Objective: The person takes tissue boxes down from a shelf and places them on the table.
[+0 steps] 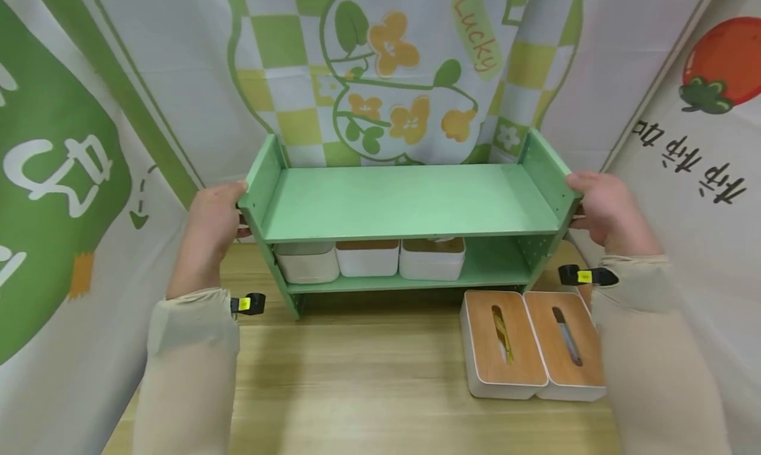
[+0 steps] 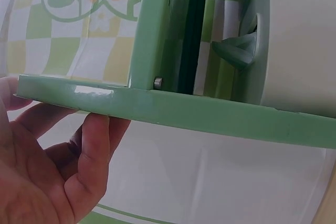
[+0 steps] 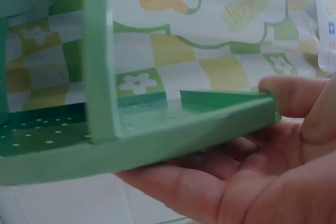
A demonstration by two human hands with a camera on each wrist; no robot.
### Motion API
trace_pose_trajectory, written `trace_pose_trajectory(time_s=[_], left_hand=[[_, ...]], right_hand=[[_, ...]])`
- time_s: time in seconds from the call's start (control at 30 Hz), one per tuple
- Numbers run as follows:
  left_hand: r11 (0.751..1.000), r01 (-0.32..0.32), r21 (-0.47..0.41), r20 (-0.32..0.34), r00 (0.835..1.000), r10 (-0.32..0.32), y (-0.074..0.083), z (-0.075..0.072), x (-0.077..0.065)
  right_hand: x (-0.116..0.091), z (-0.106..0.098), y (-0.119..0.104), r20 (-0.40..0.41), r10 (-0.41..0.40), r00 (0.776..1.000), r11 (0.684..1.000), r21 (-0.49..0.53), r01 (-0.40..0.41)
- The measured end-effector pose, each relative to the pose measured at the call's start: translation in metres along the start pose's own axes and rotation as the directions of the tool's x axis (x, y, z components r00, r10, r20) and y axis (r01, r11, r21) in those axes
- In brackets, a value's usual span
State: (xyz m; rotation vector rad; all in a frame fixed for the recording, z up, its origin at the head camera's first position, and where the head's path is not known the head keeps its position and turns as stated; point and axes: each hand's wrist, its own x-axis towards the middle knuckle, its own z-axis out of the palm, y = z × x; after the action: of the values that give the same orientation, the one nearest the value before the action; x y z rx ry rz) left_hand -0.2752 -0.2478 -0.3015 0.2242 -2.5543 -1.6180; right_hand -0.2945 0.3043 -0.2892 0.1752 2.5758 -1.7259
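Observation:
A light green two-tier shelf (image 1: 392,201) stands at the back of the wooden table. My left hand (image 1: 215,218) grips its left side panel near the top, thumb at the upper edge and fingers along the outer face (image 2: 86,145). On the opposite side my right hand (image 1: 609,210) holds the right panel the same way; the thumb hooks over the panel's end in the right wrist view (image 3: 294,95). Three white boxes sit on the lower tier: a left box (image 1: 309,263), a middle box (image 1: 367,260) and a right box (image 1: 431,263). The upper tier hides part of their tops.
Two white boxes with wood-look slotted lids, a left one (image 1: 505,336) and a right one (image 1: 565,336), lie in front of the shelf's right end, close to my right forearm. A patterned curtain (image 1: 392,72) hangs behind; printed cloth walls flank both sides.

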Motion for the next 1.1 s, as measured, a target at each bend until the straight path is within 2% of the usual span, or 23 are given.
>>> trace_pose_trajectory(time_s=[0.1, 0.33, 0.53, 0.6, 0.63, 0.67, 0.7, 0.73, 0.77, 0.8, 0.83, 0.87, 0.9, 0.93, 0.97, 1.0, 1.03, 1.07, 1.1], left_hand=[[1.000, -0.005, 0.000, -0.003, 1.000, 0.005, 0.000, 0.000, -0.001], [0.996, -0.017, 0.083, -0.022, 1.000, 0.019, -0.004, -0.002, -0.008], [0.999, -0.026, 0.028, -0.007, 1.000, 0.026, -0.006, -0.001, -0.007], [0.996, -0.070, 0.064, -0.064, 0.995, 0.074, -0.004, 0.003, -0.012], [0.992, -0.102, 0.079, -0.123, 0.986, 0.111, -0.003, 0.007, -0.017], [0.986, -0.144, 0.086, -0.207, 0.965, 0.159, -0.002, 0.013, -0.023], [0.973, -0.213, 0.093, -0.305, 0.924, 0.231, -0.001, 0.020, -0.030], [0.948, -0.299, 0.105, -0.410, 0.856, 0.315, 0.001, 0.028, -0.038], [0.904, -0.413, 0.112, -0.514, 0.754, 0.409, 0.003, 0.038, -0.045], [0.834, -0.535, 0.137, -0.600, 0.625, 0.499, 0.005, 0.051, -0.053], [0.742, -0.647, 0.178, -0.648, 0.490, 0.583, 0.007, 0.065, -0.061], [0.631, -0.739, 0.236, -0.656, 0.358, 0.665, 0.009, 0.080, -0.067], [0.512, -0.807, 0.296, -0.625, 0.241, 0.742, 0.010, 0.095, -0.074], [0.404, -0.846, 0.349, -0.574, 0.149, 0.805, 0.009, 0.111, -0.079], [0.313, -0.868, 0.384, -0.503, 0.088, 0.860, 0.008, 0.128, -0.085], [0.245, -0.881, 0.405, -0.419, 0.059, 0.906, 0.004, 0.144, -0.091], [0.194, -0.886, 0.421, -0.331, 0.050, 0.942, 0.000, 0.159, -0.095], [0.164, -0.887, 0.433, -0.246, 0.059, 0.968, -0.005, 0.173, -0.099], [0.152, -0.882, 0.446, -0.169, 0.084, 0.982, -0.011, 0.187, -0.102]], right_hand=[[0.002, -0.006, -0.004, 0.034, 0.002, 0.999, 1.000, -0.018, -0.001], [0.006, -0.004, -0.013, 0.126, 0.043, 0.991, 0.997, -0.064, -0.035], [0.009, -0.008, -0.015, 0.127, 0.049, 0.991, 0.996, -0.075, -0.040], [0.009, -0.011, -0.016, 0.124, 0.054, 0.991, 0.997, -0.059, -0.046], [0.009, -0.012, -0.016, 0.123, 0.056, 0.991, 0.997, -0.056, -0.049], [0.009, -0.013, -0.016, 0.120, 0.059, 0.991, 0.997, -0.055, -0.053], [0.009, -0.013, -0.016, 0.119, 0.063, 0.991, 0.997, -0.056, -0.057], [0.009, -0.013, -0.016, 0.115, 0.066, 0.991, 0.997, -0.056, -0.060], [0.008, -0.013, -0.016, 0.113, 0.068, 0.991, 0.997, -0.055, -0.062], [0.008, -0.013, -0.016, 0.111, 0.070, 0.991, 0.996, -0.058, -0.063], [0.008, -0.013, -0.016, 0.111, 0.071, 0.991, 0.996, -0.062, -0.064], [0.008, -0.012, -0.016, 0.110, 0.072, 0.991, 0.996, -0.063, -0.066], [0.008, -0.012, -0.015, 0.109, 0.072, 0.991, 0.996, -0.063, -0.066], [0.008, -0.012, -0.015, 0.108, 0.072, 0.992, 0.996, -0.061, -0.066], [0.008, -0.012, -0.015, 0.110, 0.072, 0.991, 0.996, -0.060, -0.066], [0.007, -0.012, -0.015, 0.106, 0.073, 0.992, 0.996, -0.062, -0.066], [0.007, -0.012, -0.015, 0.105, 0.073, 0.992, 0.996, -0.060, -0.067], [0.007, -0.011, -0.015, 0.104, 0.074, 0.992, 0.996, -0.056, -0.068], [0.007, -0.011, -0.014, 0.101, 0.074, 0.992, 0.996, -0.056, -0.068]])
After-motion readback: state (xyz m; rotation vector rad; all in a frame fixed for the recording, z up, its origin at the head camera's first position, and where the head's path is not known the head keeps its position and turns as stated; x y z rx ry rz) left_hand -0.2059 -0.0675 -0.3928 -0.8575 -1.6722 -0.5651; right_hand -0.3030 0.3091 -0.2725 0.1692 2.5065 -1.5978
